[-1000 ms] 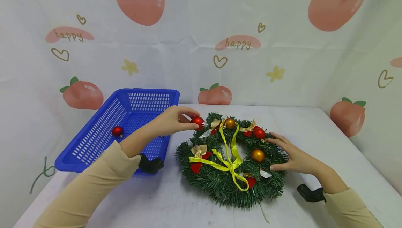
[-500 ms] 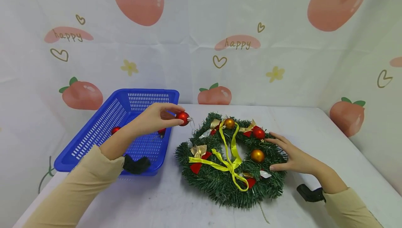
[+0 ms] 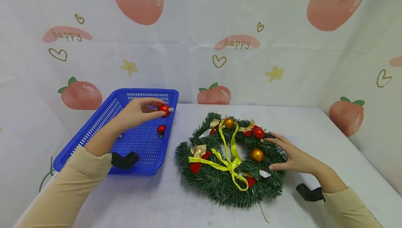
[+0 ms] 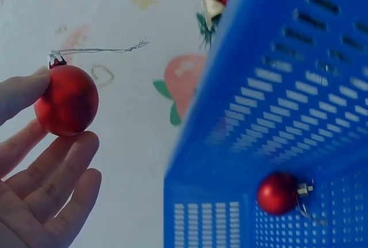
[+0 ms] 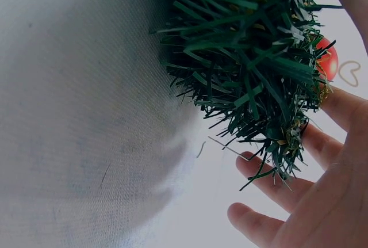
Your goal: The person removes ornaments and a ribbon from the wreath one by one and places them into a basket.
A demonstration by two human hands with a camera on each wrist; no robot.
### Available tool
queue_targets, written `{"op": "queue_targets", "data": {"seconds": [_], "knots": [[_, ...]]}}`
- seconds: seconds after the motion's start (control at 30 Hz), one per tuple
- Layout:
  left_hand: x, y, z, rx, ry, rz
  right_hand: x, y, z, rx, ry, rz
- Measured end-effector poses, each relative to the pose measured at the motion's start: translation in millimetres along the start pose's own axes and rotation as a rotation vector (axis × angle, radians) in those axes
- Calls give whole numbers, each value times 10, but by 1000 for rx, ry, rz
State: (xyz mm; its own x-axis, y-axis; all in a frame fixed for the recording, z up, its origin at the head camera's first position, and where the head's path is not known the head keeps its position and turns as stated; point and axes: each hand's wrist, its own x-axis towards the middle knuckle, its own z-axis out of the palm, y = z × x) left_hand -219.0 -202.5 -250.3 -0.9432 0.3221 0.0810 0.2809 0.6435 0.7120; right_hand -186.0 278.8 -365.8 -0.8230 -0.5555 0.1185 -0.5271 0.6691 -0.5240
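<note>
My left hand [image 3: 133, 115] pinches a red Christmas ball [image 3: 163, 110] between thumb and fingers, over the right side of a blue plastic basket [image 3: 163, 151]. In the left wrist view the held ball [image 4: 66, 101] has a silver cap and a thin silver hanging string. A green Christmas wreath [image 3: 216, 192] lies flat on the white table, bearing gold balls, a red ball, bows and a yellow ribbon. At the wreath's right edge rests my right hand [image 3: 296, 158], fingers spread and loosely extended. The right wrist view shows its fingers [image 5: 270, 184] against the green bristles.
Another red ball [image 3: 161, 129] lies in the basket near its right wall. A silver cap [image 3: 120, 136] shows beside my left forearm, the rest of that ornament hidden. Behind the table hangs a white cloth [image 3: 188, 67] with fruit prints.
My left hand has carried the red ball leftward and slightly up, from the wreath's upper left edge to over the basket. The right hand and wreath have stayed in place.
</note>
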Motion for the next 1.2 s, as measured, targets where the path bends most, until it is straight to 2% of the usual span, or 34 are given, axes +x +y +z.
{"op": "queue_targets", "data": {"seconds": [0.17, 0.4, 0.53, 0.8, 1.2], "knots": [[-2, -126, -81, 16, 31, -8, -2, -7, -4, -1, -1, 1], [6, -293, -154, 39, 43, -89, 4, -19, -7, 4, -1, -4], [6, -356, -171, 68, 48, -103, 6, -26, -12, 6, -1, -3], [22, -424, -175, 73, 36, -134, 8, -29, -11, 9, -3, 6], [39, -505, -158, 60, 23, -144, -6, -36, -8, 15, -3, 14]]}}
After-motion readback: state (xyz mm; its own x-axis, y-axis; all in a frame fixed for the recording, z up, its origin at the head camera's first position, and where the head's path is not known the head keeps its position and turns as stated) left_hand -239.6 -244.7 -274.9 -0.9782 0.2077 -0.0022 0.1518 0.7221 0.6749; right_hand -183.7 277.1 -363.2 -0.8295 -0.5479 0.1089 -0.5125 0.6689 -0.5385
